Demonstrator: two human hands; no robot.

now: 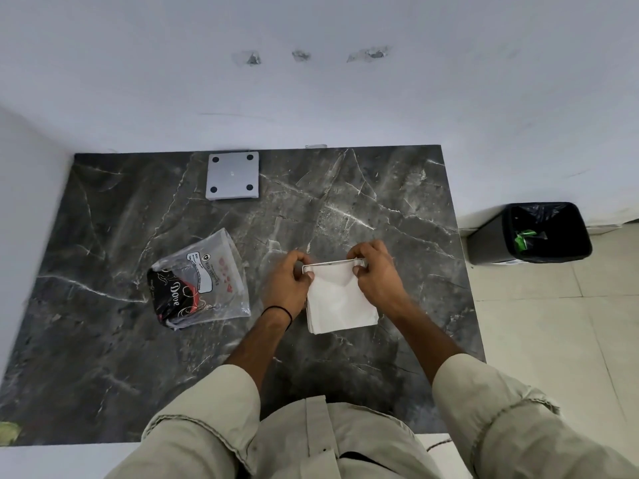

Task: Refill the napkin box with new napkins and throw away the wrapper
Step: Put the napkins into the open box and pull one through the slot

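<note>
A white stack of napkins [340,304] lies on the dark marble table [114,216], its far end inside the thin rim of the napkin box [333,263]. My left hand [288,283] grips the box's left corner and my right hand [375,271] grips its right corner, thumbs pressing on the napkins. The clear plastic wrapper [204,281] with black and red print lies flat to the left of my left hand, apart from it. A grey square lid [232,176] with dark corner pads rests at the table's far edge.
A black bin [532,233] with a dark liner and some green scraps stands on the tiled floor to the right of the table. White walls close the far and left sides. My beige sleeves cover the near edge.
</note>
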